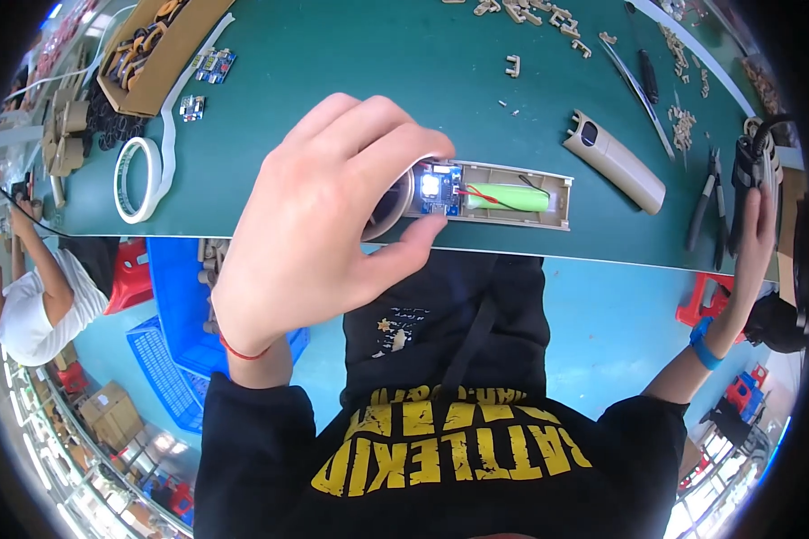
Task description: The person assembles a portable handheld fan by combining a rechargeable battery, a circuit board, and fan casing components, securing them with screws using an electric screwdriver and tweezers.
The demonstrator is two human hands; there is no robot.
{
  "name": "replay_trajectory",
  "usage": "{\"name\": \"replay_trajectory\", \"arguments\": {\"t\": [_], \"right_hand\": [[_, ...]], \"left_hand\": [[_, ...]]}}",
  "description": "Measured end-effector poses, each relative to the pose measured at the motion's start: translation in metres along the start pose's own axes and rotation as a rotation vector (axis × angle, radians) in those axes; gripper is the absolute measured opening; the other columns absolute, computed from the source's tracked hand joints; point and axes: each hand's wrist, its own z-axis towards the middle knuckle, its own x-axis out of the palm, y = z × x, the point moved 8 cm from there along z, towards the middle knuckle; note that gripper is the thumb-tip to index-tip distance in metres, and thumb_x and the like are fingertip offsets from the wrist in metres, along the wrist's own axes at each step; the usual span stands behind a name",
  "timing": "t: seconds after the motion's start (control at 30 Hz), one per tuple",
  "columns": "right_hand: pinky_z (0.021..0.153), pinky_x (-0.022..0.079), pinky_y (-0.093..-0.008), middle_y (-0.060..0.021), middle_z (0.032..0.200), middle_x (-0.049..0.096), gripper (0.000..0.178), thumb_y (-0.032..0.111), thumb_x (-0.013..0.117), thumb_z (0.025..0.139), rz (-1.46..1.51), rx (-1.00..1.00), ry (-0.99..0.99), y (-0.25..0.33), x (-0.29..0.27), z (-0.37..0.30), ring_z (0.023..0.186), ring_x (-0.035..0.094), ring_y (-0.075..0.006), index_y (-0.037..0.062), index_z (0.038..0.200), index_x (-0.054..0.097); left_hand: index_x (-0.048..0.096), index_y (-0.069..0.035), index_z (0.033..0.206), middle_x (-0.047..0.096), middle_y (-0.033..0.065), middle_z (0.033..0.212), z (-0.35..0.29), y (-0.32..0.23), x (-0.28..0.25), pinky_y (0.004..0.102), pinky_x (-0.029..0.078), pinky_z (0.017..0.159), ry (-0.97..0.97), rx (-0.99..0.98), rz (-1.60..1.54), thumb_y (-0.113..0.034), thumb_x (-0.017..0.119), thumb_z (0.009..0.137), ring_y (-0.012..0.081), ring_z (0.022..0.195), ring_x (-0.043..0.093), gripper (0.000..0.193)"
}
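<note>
My left hand (333,198) is closed around the round end of an opened beige device housing (517,223) at the table's front edge. Inside the housing sit a blue circuit board (440,193) with a bright lit spot and a green battery (510,197) with red and black wires. My fingers and thumb reach to either side of the board and hide part of the round end. Far to the right, my right hand (757,229) has straight fingers alongside a black tool (744,171) with a cable; its palm side is hidden.
A beige cover (616,162) lies right of the housing. Pliers (708,202), tweezers (638,94) and a black-handled screwdriver (648,76) lie beyond. Small beige parts (544,13) are scattered at the back. Left are a tape roll (137,180), spare boards (214,66) and a cardboard box (117,67).
</note>
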Motion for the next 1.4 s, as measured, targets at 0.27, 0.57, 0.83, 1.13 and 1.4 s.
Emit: {"name": "replay_trajectory", "arguments": {"t": [0.27,0.57,0.83,1.13,1.4], "right_hand": [[0.105,0.032,-0.028,-0.0115,0.128,0.054,0.056,0.038,0.052,0.099,-0.046,-0.005,0.276,-0.031,0.004,0.022,0.12,0.047,-0.0171,-0.0025,0.136,0.045],[0.08,0.037,-0.0287,-0.0086,0.102,0.036,0.06,0.027,0.046,0.099,1.614,0.042,0.544,0.074,-0.045,0.029,0.084,0.04,-0.0156,-0.0041,0.145,0.025],[0.048,0.047,-0.0221,-0.0104,0.091,0.036,0.04,0.023,0.058,0.091,1.937,-0.211,0.736,0.246,0.016,-0.023,0.055,0.053,-0.0138,-0.0065,0.114,0.04],[0.054,0.047,-0.0191,-0.0039,0.077,0.049,0.054,0.051,0.066,0.077,1.995,-0.458,0.617,0.319,0.047,-0.04,0.054,0.053,-0.0109,0.0055,0.091,0.041],[0.06,0.043,-0.0206,-0.0037,0.081,0.05,0.055,0.06,0.057,0.08,1.757,-0.711,0.768,0.36,0.07,-0.066,0.06,0.048,-0.01,0.008,0.098,0.048]], "left_hand": [[0.064,-0.007,0.092,0.06,0.0064,0.087,-0.006,0.001,0.001,0.0336,0.047,0.069,-0.084,0.003,0.045,-0.007,0.07,0.059,0.0265,0.079,0.055,0.034],[0.063,-0.009,0.088,0.059,0.0045,0.083,-0.009,0.001,0.0,0.0329,0.047,0.066,-0.188,0.043,0.024,-0.006,0.071,0.058,0.0251,0.075,0.054,0.031],[0.063,-0.009,0.089,0.059,0.0045,0.084,-0.009,0.0,0.0,0.0333,0.047,0.067,-0.19,0.061,0.016,-0.006,0.072,0.059,0.0258,0.077,0.055,0.031],[0.063,-0.008,0.089,0.059,0.0049,0.084,-0.011,0.002,0.0,0.0337,0.048,0.067,-0.212,0.06,-0.022,-0.006,0.071,0.059,0.0257,0.077,0.055,0.031],[0.062,-0.004,0.089,0.059,0.0065,0.084,-0.012,0.002,-0.003,0.0344,0.048,0.066,-0.236,0.074,-0.012,-0.007,0.072,0.057,0.0266,0.077,0.055,0.034]]}}
